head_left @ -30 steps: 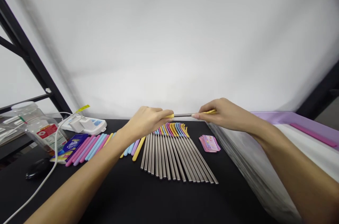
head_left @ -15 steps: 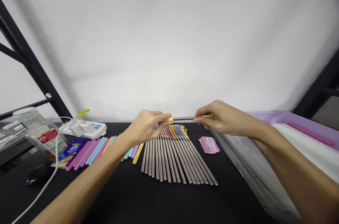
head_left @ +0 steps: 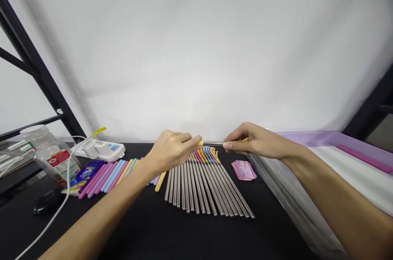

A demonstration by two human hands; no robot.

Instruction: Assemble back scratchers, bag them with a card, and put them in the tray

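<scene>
My left hand (head_left: 174, 150) is closed around a yellow handle (head_left: 201, 143), only the end of which shows past the fingers. My right hand (head_left: 256, 139) pinches a thin metal rod (head_left: 211, 143) lying level between the two hands. A bit of yellow at that rod's other end (head_left: 245, 139) peeks out under my right fingers. Beneath the hands, many metal rods (head_left: 201, 190) with curved coloured tips (head_left: 205, 154) lie fanned out side by side. Partly behind my left arm is a row of pink, purple, blue and yellow handles (head_left: 113, 176). Where the rod meets the handle is mostly hidden.
A pink card stack (head_left: 244, 170) lies right of the rods. At left stand a clear jar (head_left: 55, 157), a white power strip (head_left: 110, 151), a blue packet (head_left: 89, 172), a black mouse (head_left: 47, 202) and a white cable (head_left: 66, 194). A purple-rimmed bin (head_left: 325, 137) is at right.
My hands have come slightly closer together, and less of the metal rod shows between them. The whole view has shifted a little.
</scene>
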